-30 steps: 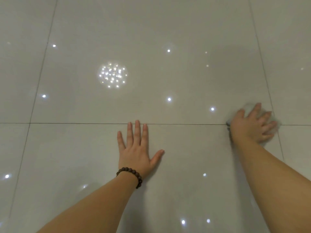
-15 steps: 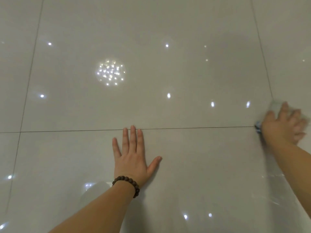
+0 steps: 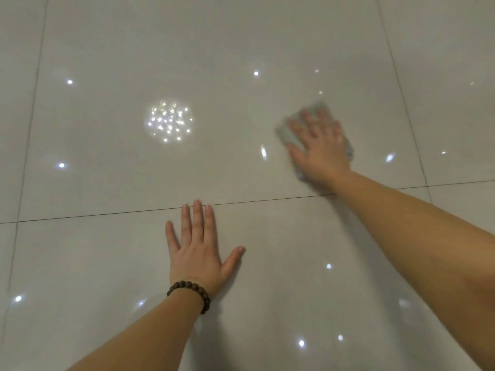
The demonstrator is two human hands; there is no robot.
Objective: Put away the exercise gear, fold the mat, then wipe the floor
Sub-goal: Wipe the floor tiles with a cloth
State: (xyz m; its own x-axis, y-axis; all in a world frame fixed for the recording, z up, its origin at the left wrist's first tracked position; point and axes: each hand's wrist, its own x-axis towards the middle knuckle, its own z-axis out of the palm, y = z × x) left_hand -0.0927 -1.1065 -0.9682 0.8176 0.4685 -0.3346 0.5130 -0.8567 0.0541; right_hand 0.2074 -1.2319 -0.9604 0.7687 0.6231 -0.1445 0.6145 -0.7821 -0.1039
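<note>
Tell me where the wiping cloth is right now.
In the head view, the cloth lies under the right hand, right of centre on the floor tile beyond the grout line.

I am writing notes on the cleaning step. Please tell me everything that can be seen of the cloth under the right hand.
The cloth is pale grey-green and looks soft, blurred by motion. It lies flat on the glossy tiled floor, beyond the grout line. The right hand presses on it with spread fingers and covers most of it; only its edges show, left of and beyond the fingers and beside the wrist. Its weave and full shape cannot be told.
</note>
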